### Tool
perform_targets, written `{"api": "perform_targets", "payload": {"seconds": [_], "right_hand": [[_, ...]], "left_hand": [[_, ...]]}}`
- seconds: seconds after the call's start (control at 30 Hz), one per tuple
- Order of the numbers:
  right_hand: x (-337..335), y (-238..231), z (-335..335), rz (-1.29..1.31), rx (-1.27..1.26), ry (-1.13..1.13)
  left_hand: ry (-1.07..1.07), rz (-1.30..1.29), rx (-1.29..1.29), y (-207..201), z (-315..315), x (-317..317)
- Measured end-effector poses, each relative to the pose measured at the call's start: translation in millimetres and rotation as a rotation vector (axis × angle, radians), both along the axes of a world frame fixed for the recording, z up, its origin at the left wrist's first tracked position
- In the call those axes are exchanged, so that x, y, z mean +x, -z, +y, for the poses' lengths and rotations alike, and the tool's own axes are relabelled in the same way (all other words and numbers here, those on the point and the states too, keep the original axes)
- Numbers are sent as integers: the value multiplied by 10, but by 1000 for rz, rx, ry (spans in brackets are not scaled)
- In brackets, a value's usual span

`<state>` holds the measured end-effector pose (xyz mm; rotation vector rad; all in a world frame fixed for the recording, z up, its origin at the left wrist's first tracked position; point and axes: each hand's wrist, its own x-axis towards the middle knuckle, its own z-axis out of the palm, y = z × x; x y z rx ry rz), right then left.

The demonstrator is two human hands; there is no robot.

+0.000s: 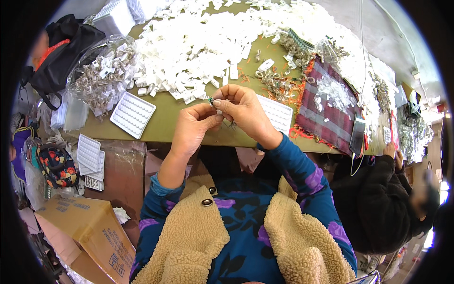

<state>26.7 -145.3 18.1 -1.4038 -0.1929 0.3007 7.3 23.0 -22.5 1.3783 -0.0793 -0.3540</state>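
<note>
My left hand [194, 127] and my right hand [240, 110] meet above the near edge of the olive-green table [165, 118]. Between their fingertips they pinch a small metal ring with a green stone [211, 100]. A white plastic tray with rows of small slots [133, 114] lies to the left of my hands. Another white slotted tray [279, 113] lies to the right, partly hidden behind my right hand. A big heap of small white plastic pieces [198, 47] covers the table beyond my hands. A loose pile of metal rings [279, 83] lies to the right of it.
A clear bag of rings and white pieces [101, 71] sits at the left by a black bag [64, 54]. A plaid cloth [326, 106] with a phone [357, 135] lies right. Another person in black [378, 199] sits beside me. A cardboard box [87, 232] stands lower left.
</note>
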Motion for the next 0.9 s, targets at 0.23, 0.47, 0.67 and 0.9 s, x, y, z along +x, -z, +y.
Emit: {"api": "perform_targets", "payload": {"seconds": [0.23, 0.47, 0.67, 0.9], "right_hand": [[-156, -59, 29, 16, 57, 131], [-189, -106, 115, -36, -193, 125], [-152, -125, 49, -108, -278, 66], [-228, -86, 107, -120, -223, 26]], "left_hand": [[-212, 88, -574, 116, 41, -69], [-200, -13, -570, 127, 38, -98], [-143, 84, -654, 115, 79, -133], [-43, 166, -740, 159, 185, -122]]}}
